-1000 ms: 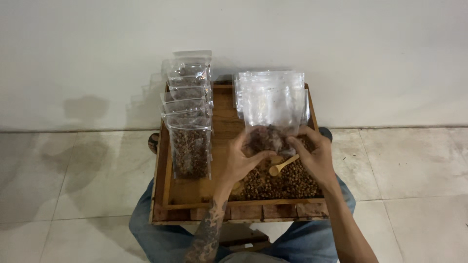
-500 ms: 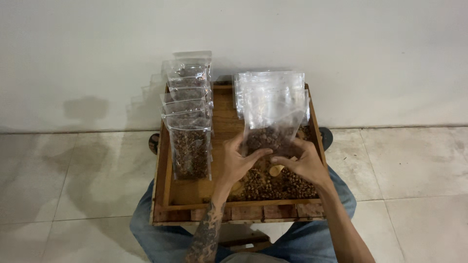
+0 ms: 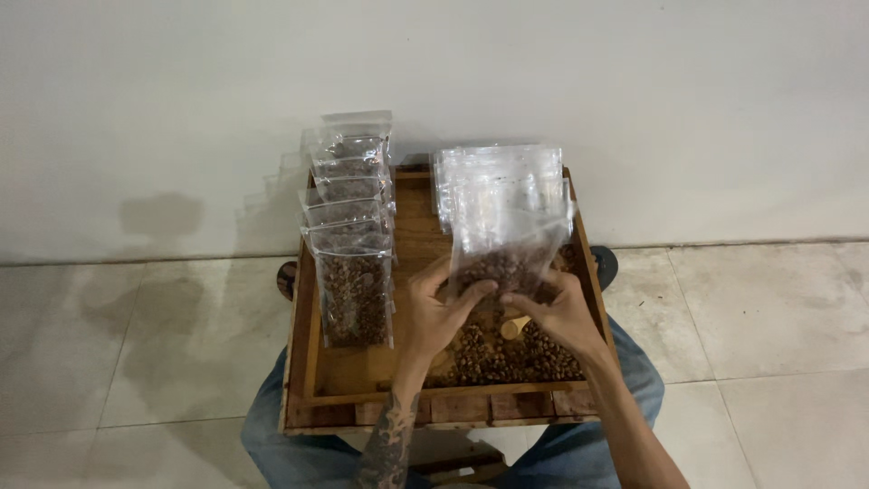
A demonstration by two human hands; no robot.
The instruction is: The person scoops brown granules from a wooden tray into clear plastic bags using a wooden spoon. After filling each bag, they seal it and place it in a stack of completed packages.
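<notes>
The bag (image 3: 507,249) (half full of beans) stands tall mid-frame, pinched low by left hand (image 3: 441,312) and right hand (image 3: 557,312).

One wooden tray (image 3: 308,362) holds one row of about five filled clear bags (image 3: 353,231) at the left. One part-filled bag (image 3: 507,244), one stack of empty bags (image 3: 493,177), one loose brown heap (image 3: 498,358) and one small wooden scoop (image 3: 514,327) sit at the right.

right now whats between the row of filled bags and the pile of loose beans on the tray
In the head view, bare wooden tray floor separates the filled bags from the loose beans; nearer the person, the left hand crosses that gap.
</notes>
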